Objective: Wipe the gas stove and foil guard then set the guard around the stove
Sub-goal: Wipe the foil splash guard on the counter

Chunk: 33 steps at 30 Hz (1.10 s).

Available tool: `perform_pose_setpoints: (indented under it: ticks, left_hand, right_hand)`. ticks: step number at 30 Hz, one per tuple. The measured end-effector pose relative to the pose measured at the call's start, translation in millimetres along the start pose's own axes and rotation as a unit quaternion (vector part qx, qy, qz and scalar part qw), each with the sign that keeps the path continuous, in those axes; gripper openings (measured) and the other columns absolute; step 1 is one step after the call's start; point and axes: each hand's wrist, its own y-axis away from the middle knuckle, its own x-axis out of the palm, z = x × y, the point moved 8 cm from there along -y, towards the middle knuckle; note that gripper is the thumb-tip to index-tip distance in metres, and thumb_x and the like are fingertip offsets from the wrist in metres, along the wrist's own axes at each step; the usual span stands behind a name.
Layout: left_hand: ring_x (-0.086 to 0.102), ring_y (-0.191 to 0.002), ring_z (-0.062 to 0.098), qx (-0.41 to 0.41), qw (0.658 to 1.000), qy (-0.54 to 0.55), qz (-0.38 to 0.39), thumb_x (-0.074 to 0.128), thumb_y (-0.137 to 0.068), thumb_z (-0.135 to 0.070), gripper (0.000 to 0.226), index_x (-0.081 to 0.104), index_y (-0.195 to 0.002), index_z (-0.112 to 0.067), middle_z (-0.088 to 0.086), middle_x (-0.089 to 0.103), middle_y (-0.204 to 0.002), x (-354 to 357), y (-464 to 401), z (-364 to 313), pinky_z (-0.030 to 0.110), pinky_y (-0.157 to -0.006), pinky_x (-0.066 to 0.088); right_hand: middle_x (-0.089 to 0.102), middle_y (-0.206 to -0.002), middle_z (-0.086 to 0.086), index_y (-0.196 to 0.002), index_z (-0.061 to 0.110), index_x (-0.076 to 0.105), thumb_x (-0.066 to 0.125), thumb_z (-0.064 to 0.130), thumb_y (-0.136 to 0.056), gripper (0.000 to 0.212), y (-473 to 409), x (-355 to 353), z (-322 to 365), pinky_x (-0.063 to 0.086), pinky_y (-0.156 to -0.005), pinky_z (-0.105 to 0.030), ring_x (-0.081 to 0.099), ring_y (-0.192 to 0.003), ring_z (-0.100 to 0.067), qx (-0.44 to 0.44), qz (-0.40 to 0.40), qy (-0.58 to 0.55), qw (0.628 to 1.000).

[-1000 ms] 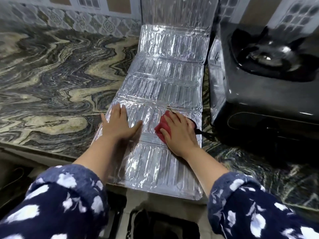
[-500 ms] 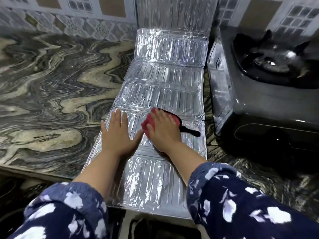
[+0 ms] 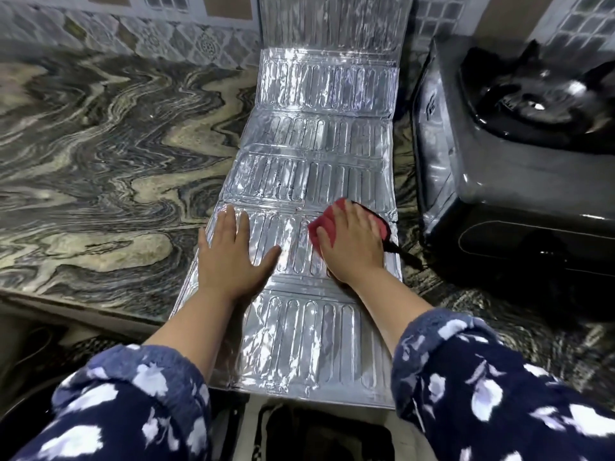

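Observation:
A long silver foil guard [image 3: 319, 168] lies unfolded flat on the marble counter, its far panel leaning up against the tiled wall and its near end overhanging the counter edge. My left hand [image 3: 233, 254] presses flat on the guard's left side, fingers spread. My right hand [image 3: 352, 247] presses a red cloth [image 3: 324, 224] with a black edge onto the guard's right side. The black gas stove [image 3: 519, 168] stands to the right of the guard, apart from both hands.
The swirled marble counter [image 3: 100, 168] stretches to the left. A patterned tile wall [image 3: 133, 38] runs along the back. The counter's front edge [image 3: 83, 311] lies just below my left forearm, with dark floor items beneath.
My right hand slid the red cloth left across the guard, then back to the right side. My left hand stayed pressed in place.

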Motion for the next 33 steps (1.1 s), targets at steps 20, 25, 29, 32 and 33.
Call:
perform_pose_setpoints:
  ticks: [20, 25, 29, 32, 33]
  left_hand:
    - [-0.007, -0.149, 0.017, 0.027, 0.999, -0.003, 0.022, 0.013, -0.079, -0.077, 0.095, 0.003, -0.154, -0.018, 0.004, -0.01, -0.161, -6, 29, 18, 0.05, -0.119, -0.007]
    - [-0.006, -0.149, 0.018, 0.023, 1.0, 0.004, 0.016, 0.017, -0.08, -0.074, 0.094, 0.006, -0.154, -0.016, 0.005, -0.008, -0.161, -8, 27, 18, 0.049, -0.118, -0.007]
    - [-0.01, -0.148, 0.016, 0.024, 0.999, -0.016, 0.026, 0.013, -0.079, -0.075, 0.095, 0.003, -0.154, -0.018, 0.004, -0.012, -0.16, -6, 35, 21, 0.048, -0.118, -0.007]
    - [-0.009, -0.149, 0.016, 0.027, 0.999, -0.023, 0.032, 0.011, -0.079, -0.076, 0.096, 0.002, -0.154, -0.018, 0.004, -0.013, -0.161, -3, 46, 22, 0.048, -0.117, -0.008]
    - [-0.009, -0.149, 0.017, 0.027, 0.999, -0.022, 0.032, 0.012, -0.079, -0.077, 0.096, 0.002, -0.154, -0.018, 0.004, -0.012, -0.161, -2, 51, 22, 0.049, -0.118, -0.008]
  right_hand:
    - [-0.003, -0.161, -0.01, -0.152, 0.016, 0.007, 0.015, 0.055, -0.096, 0.069, -50, 8, 21, -0.002, -0.121, -0.044, -0.004, -0.149, -0.027, -0.015, 0.046, 0.02, 0.999]
    - [0.004, -0.162, -0.003, -0.152, 0.022, 0.016, 0.021, 0.048, -0.097, 0.061, -63, 14, 85, 0.0, -0.119, -0.042, 0.002, -0.149, -0.022, -0.121, 0.046, -0.007, 0.992]
    - [0.007, -0.162, 0.003, -0.151, 0.026, 0.017, 0.022, 0.048, -0.098, 0.058, -41, 20, 92, 0.002, -0.119, -0.04, 0.005, -0.149, -0.018, -0.182, 0.044, -0.004, 0.982]
    - [0.01, -0.161, 0.005, -0.15, 0.028, 0.02, 0.024, 0.048, -0.098, 0.056, -23, 20, 87, 0.002, -0.119, -0.039, 0.007, -0.148, -0.016, -0.211, 0.051, -0.009, 0.976]
    - [0.012, -0.161, 0.006, -0.15, 0.029, 0.021, 0.024, 0.049, -0.098, 0.056, -15, 19, 86, 0.003, -0.119, -0.04, 0.009, -0.148, -0.016, -0.227, 0.052, -0.015, 0.972]
